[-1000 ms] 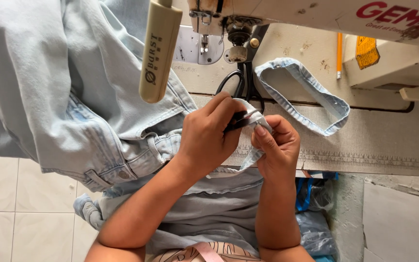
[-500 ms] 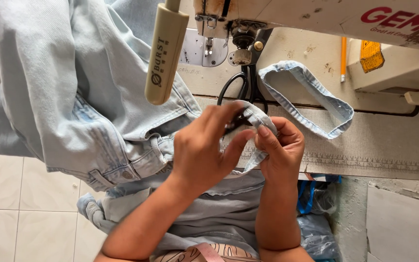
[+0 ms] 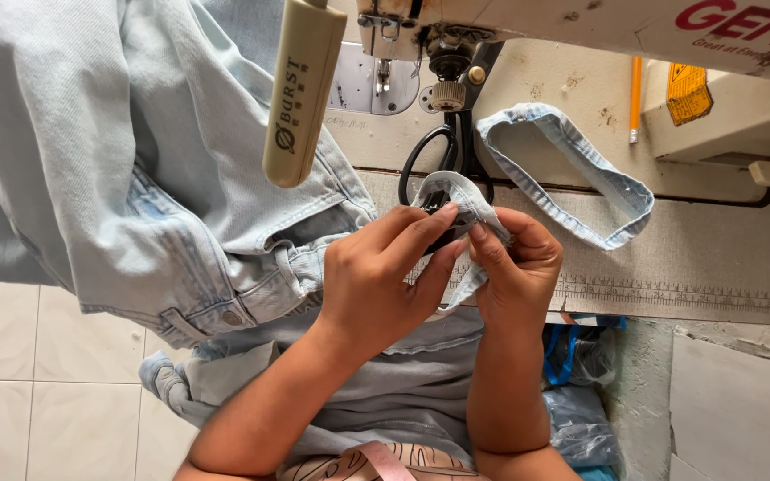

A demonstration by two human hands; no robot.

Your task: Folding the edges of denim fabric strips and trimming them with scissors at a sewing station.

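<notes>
— What have the hands got?

— Both the left hand and right hand pinch a pale denim strip, fingers closed on its end, just in front of the black scissors on the worktop.

— And the rest?

— It loops right of the scissors; jeans hang left, probably partly on the lap.

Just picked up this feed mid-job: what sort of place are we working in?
Likely a sewing or tailoring workshop: a sewing machine over the table, pale jeans draped across it, scissors, and both hands working a denim strip.
</notes>
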